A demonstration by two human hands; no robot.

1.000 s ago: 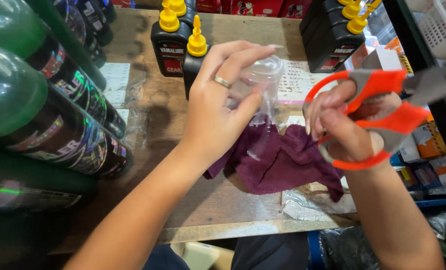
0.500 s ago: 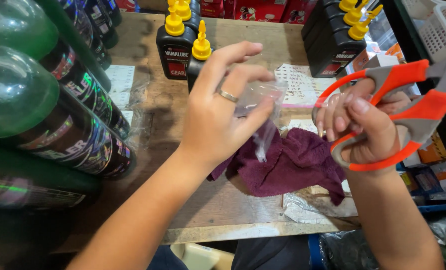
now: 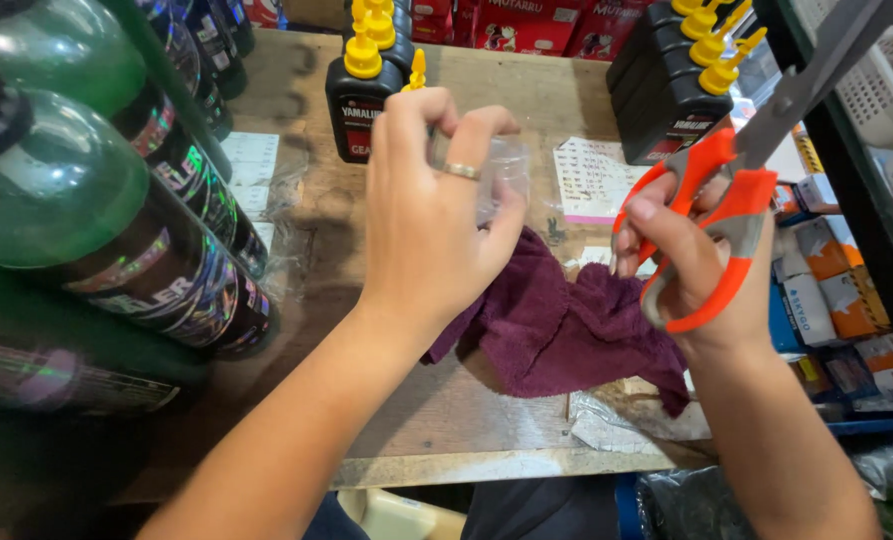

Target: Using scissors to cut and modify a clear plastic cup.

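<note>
A small clear plastic bag [image 3: 501,175] was pinched between the thumb and curled fingers of the left hand [image 3: 436,215], raised above a wooden table [image 3: 406,410]. A pair of orange-handled scissors [image 3: 731,200] was gripped by the right hand [image 3: 691,265], fingers closed through the loops, blades pointed up and away. A crumpled purple cloth [image 3: 566,330] was spread on the table beneath both hands. Black bottles with yellow caps [image 3: 361,90] were stood behind, and green bottles [image 3: 76,210] were laid at the left.
</note>
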